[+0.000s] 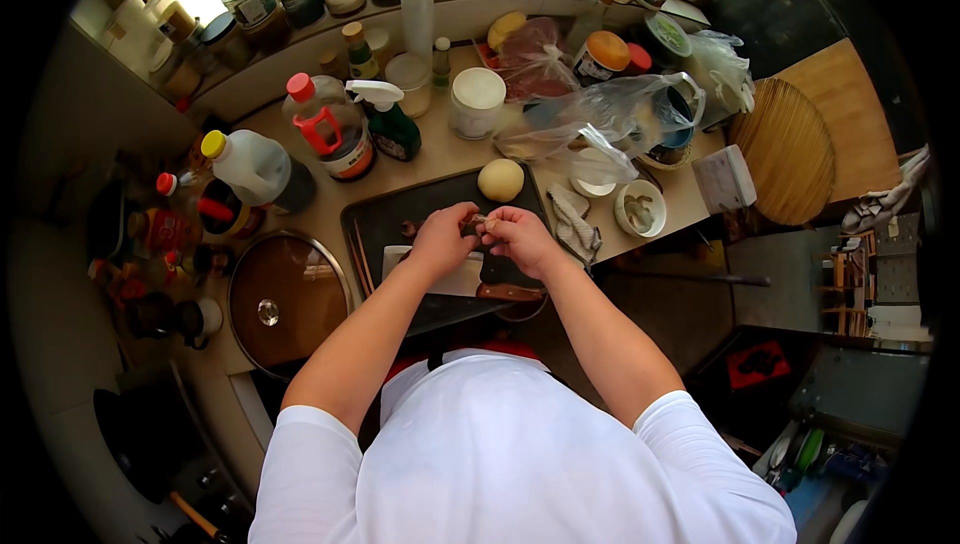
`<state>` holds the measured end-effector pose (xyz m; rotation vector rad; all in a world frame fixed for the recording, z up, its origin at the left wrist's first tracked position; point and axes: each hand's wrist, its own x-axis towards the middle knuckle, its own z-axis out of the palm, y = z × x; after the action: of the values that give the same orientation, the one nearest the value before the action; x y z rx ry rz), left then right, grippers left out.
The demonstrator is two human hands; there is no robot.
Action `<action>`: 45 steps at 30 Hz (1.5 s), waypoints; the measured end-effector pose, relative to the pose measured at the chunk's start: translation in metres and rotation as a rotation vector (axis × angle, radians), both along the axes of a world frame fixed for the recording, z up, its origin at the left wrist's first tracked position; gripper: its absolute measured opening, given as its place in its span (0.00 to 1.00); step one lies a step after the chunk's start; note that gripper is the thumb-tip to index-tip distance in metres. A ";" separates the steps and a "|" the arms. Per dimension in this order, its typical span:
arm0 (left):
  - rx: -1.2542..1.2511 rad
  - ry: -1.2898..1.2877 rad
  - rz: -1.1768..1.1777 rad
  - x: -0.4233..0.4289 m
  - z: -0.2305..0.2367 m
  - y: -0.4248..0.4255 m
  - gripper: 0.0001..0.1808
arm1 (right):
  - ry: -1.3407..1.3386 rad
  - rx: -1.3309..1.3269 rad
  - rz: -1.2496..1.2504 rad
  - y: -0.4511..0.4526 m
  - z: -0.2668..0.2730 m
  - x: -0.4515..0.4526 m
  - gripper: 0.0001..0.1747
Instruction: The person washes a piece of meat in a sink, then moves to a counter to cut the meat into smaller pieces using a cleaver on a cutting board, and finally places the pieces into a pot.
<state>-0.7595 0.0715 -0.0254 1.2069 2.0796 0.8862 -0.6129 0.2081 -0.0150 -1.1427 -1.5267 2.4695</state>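
Note:
My left hand (444,239) and my right hand (523,239) meet over a black cutting board (427,195). Between their fingertips they pinch a small, pale, glossy piece of food (482,221), too small and too covered to name. Under my left forearm lies a cleaver (459,280), its wooden handle pointing right. A round, pale yellow ball (501,180), perhaps dough or a peeled potato, rests on the board just beyond my hands. Some small reddish-brown bits (409,229) sit left of my left hand. Wooden chopsticks (361,255) lie along the board's left side.
Right of the board are a folded cloth (574,223) and a white bowl (640,208) holding greyish pieces. Plastic bags (600,120) cover the back right. A spray bottle (394,128), a red-capped jug (330,128) and a glass lid (289,296) stand or lie leftward.

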 end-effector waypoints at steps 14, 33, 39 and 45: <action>0.053 -0.807 0.138 -0.009 0.013 0.003 0.12 | 0.138 -0.148 -0.027 0.020 0.007 0.021 0.02; 0.072 -1.288 0.098 0.000 0.027 0.001 0.13 | 0.199 -0.243 0.140 0.018 0.029 0.023 0.02; 0.032 -1.447 0.144 -0.001 0.028 -0.001 0.11 | 0.091 -0.022 0.225 0.008 0.047 0.017 0.01; 0.037 -1.468 0.314 0.001 0.018 -0.002 0.11 | 0.044 0.136 0.332 0.005 0.051 0.020 0.03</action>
<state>-0.7584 0.0694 -0.0073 0.0061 0.9836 1.3449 -0.5929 0.2135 0.0361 -0.8688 -1.9765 2.5101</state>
